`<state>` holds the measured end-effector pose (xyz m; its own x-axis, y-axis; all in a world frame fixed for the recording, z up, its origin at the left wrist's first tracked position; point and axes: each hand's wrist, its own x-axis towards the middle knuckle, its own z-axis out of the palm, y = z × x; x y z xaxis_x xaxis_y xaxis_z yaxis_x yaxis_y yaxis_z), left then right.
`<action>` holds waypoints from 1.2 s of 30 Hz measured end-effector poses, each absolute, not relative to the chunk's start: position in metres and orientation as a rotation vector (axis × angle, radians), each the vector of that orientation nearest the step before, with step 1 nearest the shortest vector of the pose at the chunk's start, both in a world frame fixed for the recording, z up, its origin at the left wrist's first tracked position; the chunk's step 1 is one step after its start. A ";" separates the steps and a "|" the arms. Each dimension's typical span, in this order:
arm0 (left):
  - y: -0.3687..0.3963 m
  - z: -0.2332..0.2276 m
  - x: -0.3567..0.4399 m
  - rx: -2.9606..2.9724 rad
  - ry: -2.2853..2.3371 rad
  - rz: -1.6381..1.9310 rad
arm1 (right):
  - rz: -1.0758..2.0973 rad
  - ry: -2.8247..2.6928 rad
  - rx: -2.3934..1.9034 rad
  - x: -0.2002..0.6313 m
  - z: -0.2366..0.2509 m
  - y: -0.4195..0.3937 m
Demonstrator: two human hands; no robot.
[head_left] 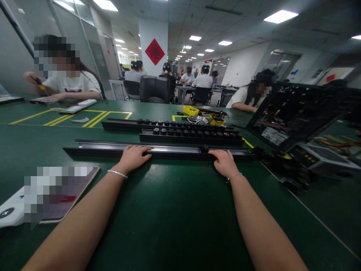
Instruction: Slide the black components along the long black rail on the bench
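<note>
1. Green table (175, 226) comes first, nearest to view and biggest, with both bare forearms stretched out across it.
2. Lying crosswise just past the hands is a long black rail (169, 150) with a silvery channel along its top.
3. Beyond it lie two shorter rails (191, 134), side by side, studded with small dark knobs.
4. An open computer case (293, 113) stands tilted at the right, its cables spilling onto the table.
5. At the left edge lies a tablet (56, 192).
6. Her left hand (134, 157) rests palm down, fingers curled loosely over the rail's near edge, not closed round it.
7. Likewise the right hand (224, 162) lies flat on the rail near a small black knob (205, 149).
8. Smallest: a yellow tray (190, 110) and metal bowl (197, 119) farther back.
</note>
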<state>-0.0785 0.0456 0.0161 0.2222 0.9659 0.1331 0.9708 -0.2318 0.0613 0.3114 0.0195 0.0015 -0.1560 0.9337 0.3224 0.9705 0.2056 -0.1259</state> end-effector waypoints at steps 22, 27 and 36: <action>0.046 0.016 -0.078 -2.423 -1.944 -0.227 | -0.202 -2.035 -1.884 0.327 0.002 0.015; 0.045 0.017 -0.077 -2.429 -1.948 -0.240 | -0.183 -2.038 -1.881 0.326 0.003 0.015; 0.044 0.017 -0.078 -2.439 -1.931 -0.234 | -0.176 -2.004 -1.898 0.334 0.001 0.015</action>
<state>-0.0779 0.0444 0.0172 0.2226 0.9661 0.1307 0.9694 -0.2337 0.0758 0.3339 0.0151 0.0009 -0.0212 0.9364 0.3502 0.9831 0.0833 -0.1631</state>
